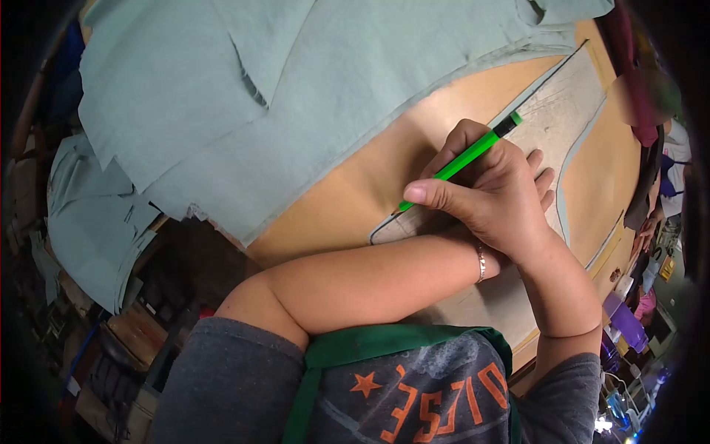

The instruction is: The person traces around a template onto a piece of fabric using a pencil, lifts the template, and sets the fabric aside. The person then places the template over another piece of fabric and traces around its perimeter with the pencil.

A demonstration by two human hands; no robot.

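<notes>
My right hand (pixel 510 192) is closed around a green pencil (pixel 466 159), whose tip rests at the edge of a greyish flat template (pixel 573 111). Underneath it, my left hand (pixel 543 181) reaches across from the left, its visible fingers spread flat on the template; the rest of that hand is hidden. The template lies on a pale blue-green sheet (pixel 563 196), which shows as a narrow border around it. A dark line runs along part of the template's edge, near the pencil tip and up toward the far corner.
Large pale blue-green sheets (pixel 200 96), looking like leather, cover the far left of the tan work surface (pixel 325 200). More cut sheets (pixel 92 214) hang at the left. A purple item (pixel 625 322) and clutter stand at the right, where another person (pixel 674 166) is partly visible.
</notes>
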